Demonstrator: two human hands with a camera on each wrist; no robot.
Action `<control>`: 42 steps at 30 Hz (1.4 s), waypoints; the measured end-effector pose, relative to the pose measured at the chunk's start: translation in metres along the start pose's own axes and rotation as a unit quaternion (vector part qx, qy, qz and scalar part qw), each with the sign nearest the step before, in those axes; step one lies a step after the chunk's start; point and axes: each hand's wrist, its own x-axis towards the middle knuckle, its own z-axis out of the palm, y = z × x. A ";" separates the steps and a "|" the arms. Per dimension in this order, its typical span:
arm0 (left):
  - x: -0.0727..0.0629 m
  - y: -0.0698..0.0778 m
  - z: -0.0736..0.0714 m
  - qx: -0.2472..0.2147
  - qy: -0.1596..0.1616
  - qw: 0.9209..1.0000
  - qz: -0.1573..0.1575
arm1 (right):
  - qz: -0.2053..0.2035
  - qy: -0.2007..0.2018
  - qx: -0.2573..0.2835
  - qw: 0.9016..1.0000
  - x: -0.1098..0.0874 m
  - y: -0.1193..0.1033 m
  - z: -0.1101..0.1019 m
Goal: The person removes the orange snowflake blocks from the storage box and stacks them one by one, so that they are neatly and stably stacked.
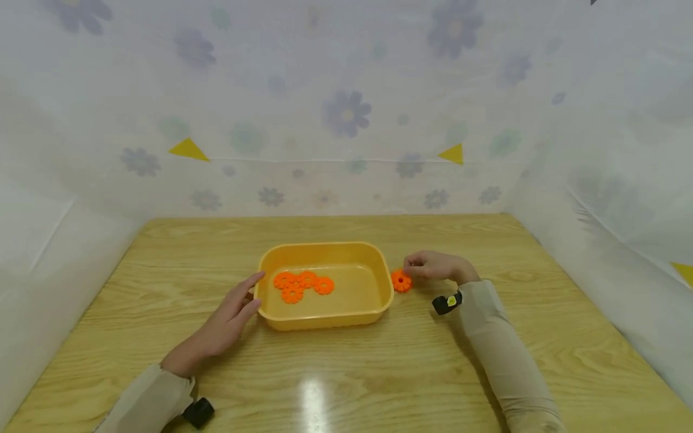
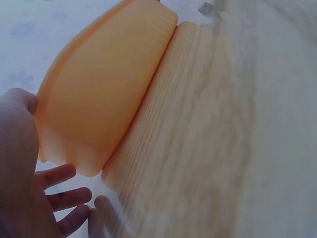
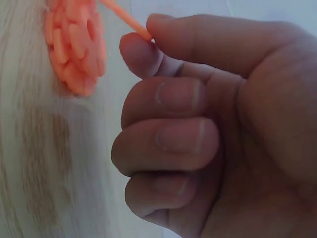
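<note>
A yellow plastic basin (image 1: pixel 363 300) stands on the table, with several orange flower-shaped discs (image 1: pixel 293 293) lying in its left half. My left hand (image 1: pixel 228 319) touches the basin's left end, its fingers spread and fairly straight. In the left wrist view the thumb lies at the basin's rim (image 2: pixel 47 89). Right of the basin, my right hand (image 1: pixel 435 266) pinches the edge of an orange disc (image 3: pixel 125 17) between thumb and index finger, the other fingers curled. Close by is a small stack of orange discs (image 3: pixel 74 47), standing on the table beside the basin's right end.
The wood-grain table (image 1: pixel 346 373) carries the basin and both forearms. White curtains with a flower print (image 1: pixel 346 114) hang behind and at both sides. Each wrist wears a black camera (image 1: pixel 447 304) on a strap.
</note>
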 end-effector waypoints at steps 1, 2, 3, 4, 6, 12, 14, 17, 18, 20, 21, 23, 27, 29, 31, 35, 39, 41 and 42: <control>0.000 0.000 0.000 -0.002 0.000 1.000 0.001 | 0.001 -0.002 -0.002 1.000 0.000 0.000 0.001; 0.000 -0.001 0.000 -0.003 -0.001 1.000 0.002 | 0.003 -0.004 -0.003 1.000 0.000 0.000 0.001; -0.001 -0.001 0.001 -0.003 -0.001 1.000 0.003 | 0.005 -0.005 -0.003 1.000 0.000 0.000 0.002; -0.001 -0.001 0.001 -0.002 -0.001 1.000 0.003 | 0.006 -0.004 -0.004 1.000 0.000 0.001 0.002; -0.001 0.000 0.001 0.000 0.001 1.000 0.000 | 0.012 -0.001 -0.007 1.000 0.001 0.002 0.003; 0.000 0.000 0.001 0.006 0.005 1.000 -0.006 | 0.052 0.006 -0.027 0.998 -0.002 0.003 -0.001; 0.001 0.000 0.001 0.004 0.005 1.000 -0.004 | 0.066 0.007 -0.026 0.997 -0.004 0.003 -0.004; 0.001 0.001 0.001 0.003 0.004 1.000 -0.005 | 0.077 0.008 -0.017 0.997 -0.003 0.006 -0.004; 0.000 0.002 0.001 0.004 0.003 1.000 -0.006 | 0.079 0.009 -0.014 0.997 -0.002 0.007 -0.004; 0.000 0.002 0.001 0.006 0.003 1.000 -0.008 | 0.076 0.010 -0.014 0.997 -0.001 0.008 -0.003; 0.000 0.003 0.001 0.006 0.003 1.000 -0.009 | 0.074 0.011 -0.014 0.997 -0.001 0.009 -0.003; -0.001 0.003 0.001 0.008 0.003 1.000 -0.009 | 0.070 0.015 -0.014 0.997 0.000 0.009 -0.002; 0.000 0.004 0.001 0.004 0.003 1.000 -0.005 | 0.056 0.039 0.000 0.998 0.001 0.007 0.001; 0.000 0.004 0.002 0.004 0.003 1.000 -0.004 | 0.043 0.056 0.004 0.998 0.003 0.005 0.001; 0.001 0.003 0.003 0.002 0.003 1.000 -0.004 | 0.027 0.074 0.006 0.997 0.005 0.003 0.001; 0.000 0.003 0.003 0.003 0.007 1.000 -0.004 | -0.006 0.101 -0.002 0.995 0.008 -0.002 0.003; 0.000 0.003 0.002 0.007 0.013 1.000 -0.003 | -0.024 0.111 0.001 0.994 0.011 -0.008 0.004; -0.001 0.003 0.002 0.007 0.013 1.000 -0.001 | -0.035 0.118 0.002 0.992 0.013 -0.012 0.005; -0.001 0.003 0.002 0.009 0.013 1.000 -0.001 | -0.038 0.122 0.003 0.992 0.014 -0.014 0.005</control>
